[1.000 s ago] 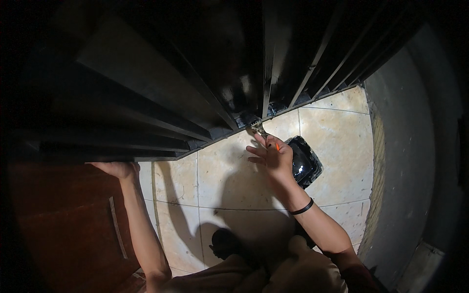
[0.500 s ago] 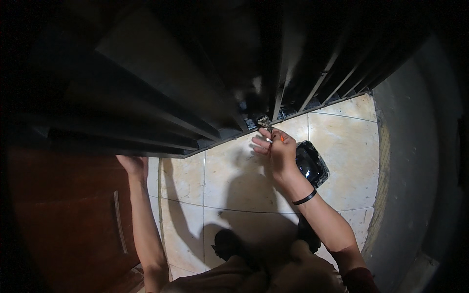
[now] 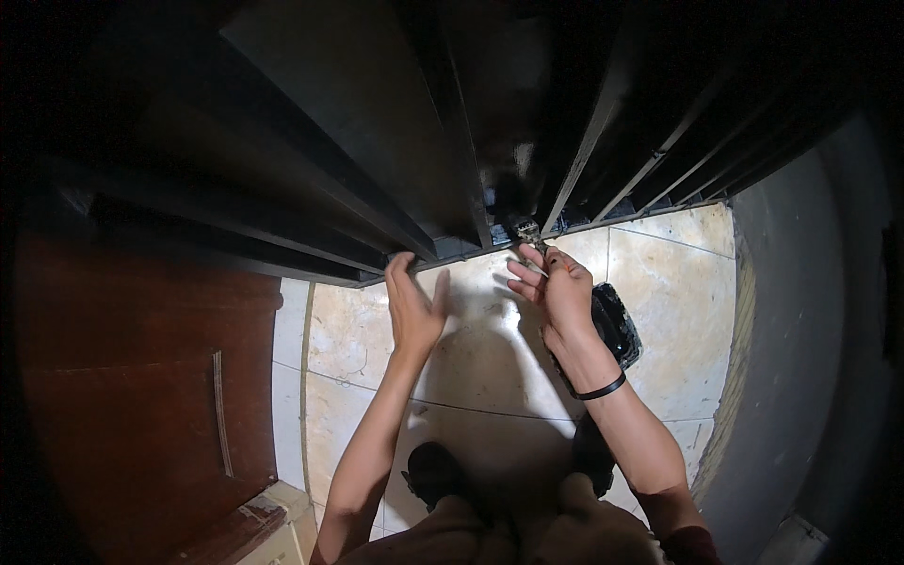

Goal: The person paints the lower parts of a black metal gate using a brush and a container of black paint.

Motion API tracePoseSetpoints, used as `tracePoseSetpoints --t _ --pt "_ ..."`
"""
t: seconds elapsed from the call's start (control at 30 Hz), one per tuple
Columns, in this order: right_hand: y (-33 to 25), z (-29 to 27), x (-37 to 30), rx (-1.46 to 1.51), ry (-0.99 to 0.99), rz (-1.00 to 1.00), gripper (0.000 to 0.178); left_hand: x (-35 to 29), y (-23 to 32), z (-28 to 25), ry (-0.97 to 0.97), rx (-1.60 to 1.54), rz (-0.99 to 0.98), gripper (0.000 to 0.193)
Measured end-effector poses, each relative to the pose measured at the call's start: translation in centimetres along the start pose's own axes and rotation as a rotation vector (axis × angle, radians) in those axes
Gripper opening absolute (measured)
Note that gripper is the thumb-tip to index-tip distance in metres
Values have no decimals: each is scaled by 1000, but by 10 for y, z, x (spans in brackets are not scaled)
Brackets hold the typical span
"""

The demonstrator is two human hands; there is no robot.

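Observation:
A paintbrush (image 3: pixel 528 231) with clotted bristles is pinched in my right hand (image 3: pixel 571 294), its tip against the bottom of a black metal gate (image 3: pixel 463 247). Fresh wet-looking black shines on the gate around the bristles. Some fingers of that hand stick out away from the handle, which is mostly hidden. My left hand (image 3: pixel 414 315) holds nothing; its fingers are stretched out, with the fingertips at the gate's bottom rail, and the thumb apart. Beside my right wrist a black tray (image 3: pixel 633 350) of dark, glossy paint lies on the floor, partly covered by my hand.
Pale floor tiles (image 3: pixel 659 273) lie under the gate and around my feet in dark shoes (image 3: pixel 435 471). At left is a brown wooden door (image 3: pixel 141 377) with a lighter piece at its base. A grey wall (image 3: pixel 800 311) stands at right.
My left hand has moved right from beside the wooden door to the gate's bottom rail. The brush in my right hand stays by the same part of the gate; the view has shifted slightly.

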State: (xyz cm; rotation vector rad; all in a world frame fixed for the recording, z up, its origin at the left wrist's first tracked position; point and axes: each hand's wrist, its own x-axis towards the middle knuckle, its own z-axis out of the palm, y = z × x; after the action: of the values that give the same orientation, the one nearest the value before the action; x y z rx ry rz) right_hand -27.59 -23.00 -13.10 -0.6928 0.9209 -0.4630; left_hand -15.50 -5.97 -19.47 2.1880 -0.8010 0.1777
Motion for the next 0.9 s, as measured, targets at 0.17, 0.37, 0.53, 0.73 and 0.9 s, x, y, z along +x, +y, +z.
tracePoseSetpoints --t 0.17,0.37,0.53,0.73,0.9 --pt "0 -1 3 30 -13 -2 39 35 -10 35 113 -212 -251 49" --pt "1 -10 9 32 -23 18 42 50 -25 40 56 -275 -229 23" --pt "2 -9 0 7 20 59 29 54 -34 39 -29 -350 -167 17" --pt "3 4 8 -31 -25 13 41 51 -33 35 -128 -451 -162 17" --pt "21 19 34 37 -83 -70 40 45 -37 38 -140 -496 -154 18"
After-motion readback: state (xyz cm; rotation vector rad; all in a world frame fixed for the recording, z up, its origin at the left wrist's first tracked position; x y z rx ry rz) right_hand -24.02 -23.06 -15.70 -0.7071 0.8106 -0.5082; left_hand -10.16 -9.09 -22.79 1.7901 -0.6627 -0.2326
